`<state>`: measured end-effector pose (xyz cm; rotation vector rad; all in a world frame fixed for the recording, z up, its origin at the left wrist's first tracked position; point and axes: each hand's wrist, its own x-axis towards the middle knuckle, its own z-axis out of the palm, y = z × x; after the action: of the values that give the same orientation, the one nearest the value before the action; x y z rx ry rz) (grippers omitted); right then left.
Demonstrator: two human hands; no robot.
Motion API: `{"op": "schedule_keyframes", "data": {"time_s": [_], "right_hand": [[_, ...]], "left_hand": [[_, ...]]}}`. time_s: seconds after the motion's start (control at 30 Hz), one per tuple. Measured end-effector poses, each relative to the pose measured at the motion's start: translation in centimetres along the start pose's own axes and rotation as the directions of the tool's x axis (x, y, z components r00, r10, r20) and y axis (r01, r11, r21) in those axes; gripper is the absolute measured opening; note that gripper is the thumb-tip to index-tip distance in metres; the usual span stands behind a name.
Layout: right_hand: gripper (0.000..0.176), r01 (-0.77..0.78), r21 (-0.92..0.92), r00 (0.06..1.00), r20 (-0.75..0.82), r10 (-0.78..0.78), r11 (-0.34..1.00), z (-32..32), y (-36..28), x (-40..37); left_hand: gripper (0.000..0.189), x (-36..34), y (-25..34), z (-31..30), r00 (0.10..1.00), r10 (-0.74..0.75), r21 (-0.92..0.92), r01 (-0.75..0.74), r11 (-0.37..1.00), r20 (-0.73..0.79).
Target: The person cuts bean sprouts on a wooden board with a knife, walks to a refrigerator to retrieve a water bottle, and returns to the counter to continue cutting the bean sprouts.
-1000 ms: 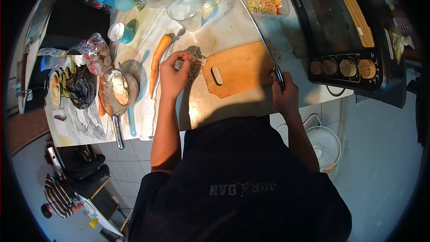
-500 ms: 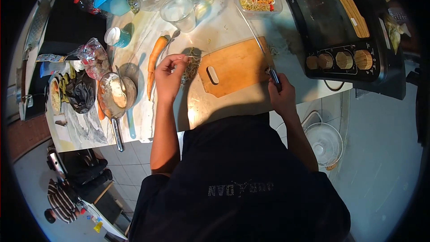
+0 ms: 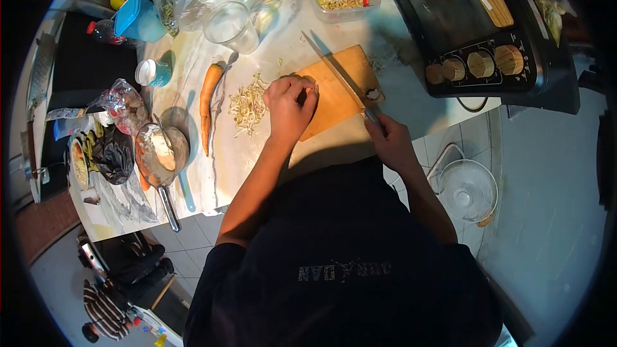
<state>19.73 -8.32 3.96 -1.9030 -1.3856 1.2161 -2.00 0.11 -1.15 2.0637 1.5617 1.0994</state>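
Observation:
My left hand (image 3: pixel 289 108) is closed over the left part of the wooden cutting board (image 3: pixel 355 64), its fingers curled and pinched around what looks like a bean sprout, mostly hidden. In my right hand (image 3: pixel 392 141) is the dark handle of a long knife (image 3: pixel 335 72). Its blade slants up and left across the board. A small pale bit lies on the board's right corner. Left of the board is a loose pile of bean sprouts (image 3: pixel 247 108), close to my left wrist. Farther left lies a whole carrot (image 3: pixel 208 99).
A plastic container (image 3: pixel 344 15) of shredded vegetables and a clear cup (image 3: pixel 232 29) stand at the back. At left are a strainer (image 3: pixel 178 148), a white-lidded jar (image 3: pixel 154 72) and bags. An oven with wooden knobs (image 3: pixel 481 64) borders the right; a fan (image 3: pixel 464 191) is below.
My left hand has moved right from beside the sprout pile onto the board. The knife has shifted left over the board in my right hand. The whole view has shifted slightly.

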Motion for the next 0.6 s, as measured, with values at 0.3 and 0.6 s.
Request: {"op": "schedule_keyframes", "data": {"time_s": [0.3, 0.6], "right_hand": [[0.039, -0.026, -0.106, 0.997, 0.075, 0.034, 0.994, 0.6, -0.45, -0.54], [0.037, 0.005, -0.157, 0.999, 0.048, 0.003, 0.988, 0.5, -0.75, -0.44]], "left_hand": [[0.007, -0.05, 0.14, -0.08, 0.998, 0.053, 0.084, -0.055, 0.995, 0.024], [0.005, 0.16, 0.14, -0.25, 0.998, 0.015, 0.082, -0.019, 0.996, 0.054]]}}
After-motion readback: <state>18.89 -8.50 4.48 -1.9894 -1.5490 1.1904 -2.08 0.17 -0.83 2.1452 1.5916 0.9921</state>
